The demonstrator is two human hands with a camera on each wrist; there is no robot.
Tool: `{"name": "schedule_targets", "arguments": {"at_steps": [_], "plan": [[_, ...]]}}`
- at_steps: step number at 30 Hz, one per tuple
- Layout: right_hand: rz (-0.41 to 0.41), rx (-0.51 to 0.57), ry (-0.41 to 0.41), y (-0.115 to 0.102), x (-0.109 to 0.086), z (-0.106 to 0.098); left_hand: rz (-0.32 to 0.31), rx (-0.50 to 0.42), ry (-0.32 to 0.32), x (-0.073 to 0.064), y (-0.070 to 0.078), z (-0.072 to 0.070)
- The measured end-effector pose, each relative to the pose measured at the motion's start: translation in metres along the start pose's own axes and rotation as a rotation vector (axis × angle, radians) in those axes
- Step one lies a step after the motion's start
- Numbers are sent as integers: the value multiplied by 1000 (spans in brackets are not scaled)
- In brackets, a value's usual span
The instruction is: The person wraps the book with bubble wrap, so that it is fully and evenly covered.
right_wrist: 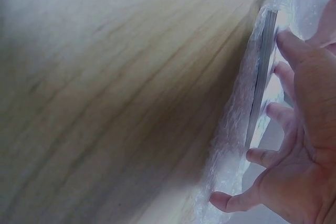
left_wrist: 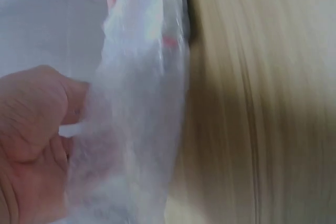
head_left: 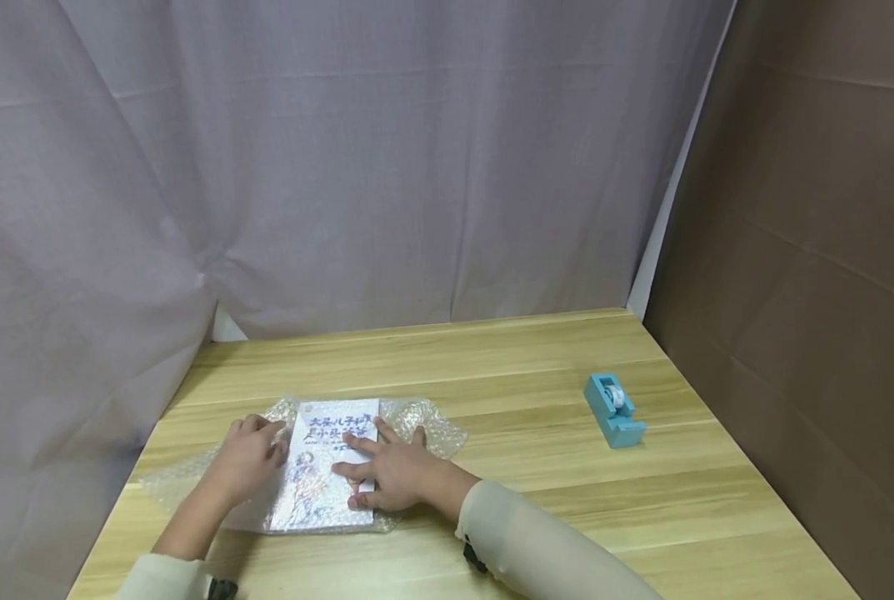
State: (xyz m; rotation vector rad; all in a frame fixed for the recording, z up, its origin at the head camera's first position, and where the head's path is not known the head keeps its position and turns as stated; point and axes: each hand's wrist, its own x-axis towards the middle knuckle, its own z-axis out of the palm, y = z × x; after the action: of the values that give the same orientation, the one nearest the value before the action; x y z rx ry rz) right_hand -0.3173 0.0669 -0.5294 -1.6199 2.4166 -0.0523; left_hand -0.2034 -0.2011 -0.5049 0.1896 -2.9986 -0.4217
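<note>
A white book [head_left: 319, 492] with blue lettering on its cover lies on a sheet of clear bubble wrap [head_left: 435, 429], which spreads out to both sides of it. Glints show on the cover; whether a layer of wrap lies over it, I cannot tell. At the book's left edge, my left hand [head_left: 242, 462] pinches the wrap with curled fingers. The left wrist view has the raised bubble wrap [left_wrist: 131, 108] partly hiding that hand's fingers. My right hand [head_left: 397, 475] rests on the book's right half, fingers spread. Page edges of the book [right_wrist: 262, 66] show in the right wrist view.
A blue tape dispenser [head_left: 613, 412] with a roll of clear tape stands toward the right on the wooden table [head_left: 521, 500]. Grey cloth [head_left: 342, 167] hangs behind and at the left, and a brown panel [head_left: 806, 208] borders the right side.
</note>
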Motion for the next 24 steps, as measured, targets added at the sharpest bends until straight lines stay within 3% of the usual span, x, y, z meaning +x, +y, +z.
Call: {"name": "schedule_targets", "arguments": {"at_steps": [6, 17, 24], "plan": [[-3, 6, -5, 0, 0, 0, -105, 119, -28, -8, -15, -8], [-6, 3, -1, 1, 1, 1, -278, 103, -98, -18, -37, -19], [-6, 13, -2, 1, 2, 2, -372, 136, -134, -26, -37, -30]]}}
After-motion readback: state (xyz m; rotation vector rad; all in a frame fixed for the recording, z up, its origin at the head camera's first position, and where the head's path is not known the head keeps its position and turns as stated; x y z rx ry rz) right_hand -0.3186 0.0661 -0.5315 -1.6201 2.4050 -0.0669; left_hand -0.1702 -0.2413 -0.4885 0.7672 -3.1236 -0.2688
